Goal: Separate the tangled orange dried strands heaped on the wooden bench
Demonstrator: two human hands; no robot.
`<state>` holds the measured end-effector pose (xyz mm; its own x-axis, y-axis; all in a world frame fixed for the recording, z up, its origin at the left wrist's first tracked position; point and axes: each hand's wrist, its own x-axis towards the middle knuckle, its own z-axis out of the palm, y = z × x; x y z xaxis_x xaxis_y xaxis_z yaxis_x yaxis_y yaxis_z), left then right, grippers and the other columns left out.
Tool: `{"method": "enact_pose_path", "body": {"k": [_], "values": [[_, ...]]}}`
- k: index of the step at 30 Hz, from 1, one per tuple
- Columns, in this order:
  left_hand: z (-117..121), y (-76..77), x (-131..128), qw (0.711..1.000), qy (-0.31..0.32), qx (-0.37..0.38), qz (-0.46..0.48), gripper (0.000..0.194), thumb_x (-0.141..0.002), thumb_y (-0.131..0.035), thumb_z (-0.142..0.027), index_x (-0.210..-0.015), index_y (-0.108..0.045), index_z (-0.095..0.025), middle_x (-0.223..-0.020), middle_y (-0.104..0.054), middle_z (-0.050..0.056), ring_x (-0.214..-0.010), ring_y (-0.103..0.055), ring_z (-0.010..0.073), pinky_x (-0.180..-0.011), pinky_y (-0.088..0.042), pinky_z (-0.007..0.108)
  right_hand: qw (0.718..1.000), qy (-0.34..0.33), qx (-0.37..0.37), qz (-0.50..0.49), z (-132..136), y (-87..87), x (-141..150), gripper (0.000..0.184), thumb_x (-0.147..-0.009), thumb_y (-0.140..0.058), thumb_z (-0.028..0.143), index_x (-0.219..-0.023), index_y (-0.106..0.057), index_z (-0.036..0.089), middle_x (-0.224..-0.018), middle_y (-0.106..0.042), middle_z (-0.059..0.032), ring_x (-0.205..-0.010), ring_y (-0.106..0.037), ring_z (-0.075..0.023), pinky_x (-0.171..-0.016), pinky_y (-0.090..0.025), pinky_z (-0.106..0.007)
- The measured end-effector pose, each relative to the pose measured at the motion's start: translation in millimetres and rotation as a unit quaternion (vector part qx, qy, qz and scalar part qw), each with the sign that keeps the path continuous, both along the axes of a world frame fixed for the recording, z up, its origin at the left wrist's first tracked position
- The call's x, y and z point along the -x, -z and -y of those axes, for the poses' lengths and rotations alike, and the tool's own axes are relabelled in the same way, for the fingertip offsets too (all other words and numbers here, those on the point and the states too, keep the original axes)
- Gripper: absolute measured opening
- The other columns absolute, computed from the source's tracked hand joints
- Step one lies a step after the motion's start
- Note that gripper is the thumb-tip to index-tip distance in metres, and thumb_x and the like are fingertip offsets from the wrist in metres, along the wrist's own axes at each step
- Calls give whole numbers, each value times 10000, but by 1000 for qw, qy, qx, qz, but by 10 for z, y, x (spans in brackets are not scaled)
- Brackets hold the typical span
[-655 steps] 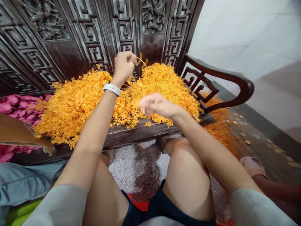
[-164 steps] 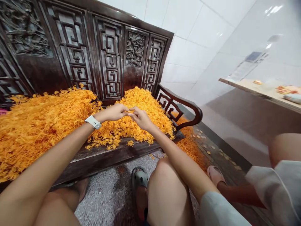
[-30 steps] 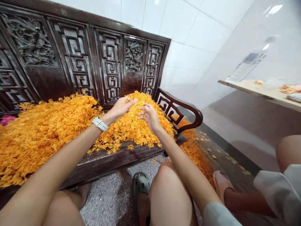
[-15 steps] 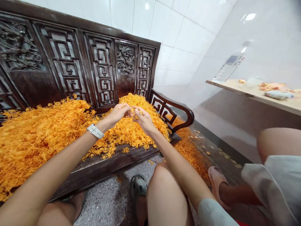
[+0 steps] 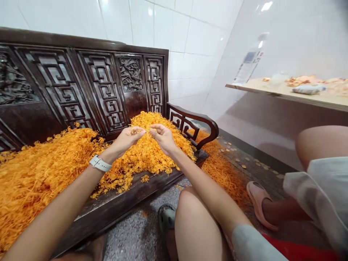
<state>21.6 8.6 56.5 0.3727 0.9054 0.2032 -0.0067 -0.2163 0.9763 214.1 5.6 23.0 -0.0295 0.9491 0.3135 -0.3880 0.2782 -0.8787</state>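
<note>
A large heap of fine orange strands (image 5: 152,152), perhaps dried cordyceps flowers, covers the seat of a dark carved wooden bench (image 5: 103,87). My left hand (image 5: 126,140) and my right hand (image 5: 162,138) are raised just above the heap, their fingertips close together but apart. Each hand pinches a thin tuft of the orange strands, though the small bits are hard to make out. A white watch (image 5: 100,163) circles my left wrist.
The bench's curved armrest (image 5: 193,125) stands at right, with spilled strands (image 5: 223,174) on the floor beyond it. A seated person's leg and pink slipper (image 5: 258,203) are at right. A wooden shelf (image 5: 288,90) holds assorted items against white tile.
My view has swung upward and left, showing more wall and shelf. My hands have gone from open and spread to pinching close together above the heap.
</note>
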Motion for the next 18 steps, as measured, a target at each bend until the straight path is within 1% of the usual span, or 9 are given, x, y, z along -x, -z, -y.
{"method": "enact_pose_path", "body": {"k": [2,4,7,10,12,14,16,18], "values": [[-21,27,17,1000,2,-5,-21,530,-737,-939,-624,-870,-743,-150,-609,-425,-63,-537,-310,77,-518,-207,260,1000,-1,2,-15,2,-11,-27,504,-631,-1062,416,-1007,-789,221,-909,-749,-8,-839,-659,-135,-833,-547,-298],[-26,50,19,999,1,-15,-40,531,-731,-935,-632,-830,-736,-150,-580,-389,-67,-525,-278,75,-517,-175,271,1000,5,-10,-1,12,-18,-54,484,-637,-1061,392,-1009,-803,223,-1002,-767,-29,-877,-670,-145,-866,-559,-319],[-12,62,1,998,-5,-10,-60,530,-710,-931,-641,-795,-726,-160,-546,-338,-76,-504,-235,75,-515,-131,283,997,3,-47,68,27,-17,-88,463,-677,-1037,397,-1056,-829,230,-1164,-765,-55,-930,-677,-164,-898,-574,-352],[13,36,-17,997,0,-10,-72,520,-701,-924,-637,-730,-690,-173,-541,-313,-77,-507,-207,75,-520,-123,285,987,-21,-81,138,31,-12,-118,479,-734,-990,466,-1131,-834,247,-1221,-769,-64,-993,-678,-196,-900,-582,-377],[31,2,-19,996,12,-32,-87,537,-732,-898,-636,-646,-618,-187,-550,-309,-69,-517,-210,77,-528,-137,285,979,-33,-104,169,20,-3,-145,457,-757,-968,504,-1110,-834,244,-1175,-782,-58,-1011,-679,-206,-894,-572,-375],[39,-34,-17,990,22,-77,-117,560,-777,-865,-618,-588,-552,-194,-559,-321,-55,-530,-232,82,-544,-160,289,973,-28,-123,195,-10,16,-183,419,-782,-950,534,-1036,-827,224,-1075,-787,-55,-974,-682,-203,-874,-554,-370],[22,-52,-13,978,18,-130,-164,518,-822,-829,-579,-590,-583,-186,-567,-370,-37,-545,-266,94,-562,-185,296,966,5,-132,224,-51,36,-225,416,-799,-937,569,-935,-798,202,-946,-770,-49,-869,-656,-186,-804,-524,-358],[-43,-29,3,964,-12,-167,-205,424,-869,-775,-524,-649,-689,-173,-572,-441,-20,-554,-304,110,-577,-209,302,957,50,-133,251,-74,35,-253,453,-808,-923,608,-843,-746,193,-808,-717,-30,-735,-580,-159,-695,-464,-337]]}}
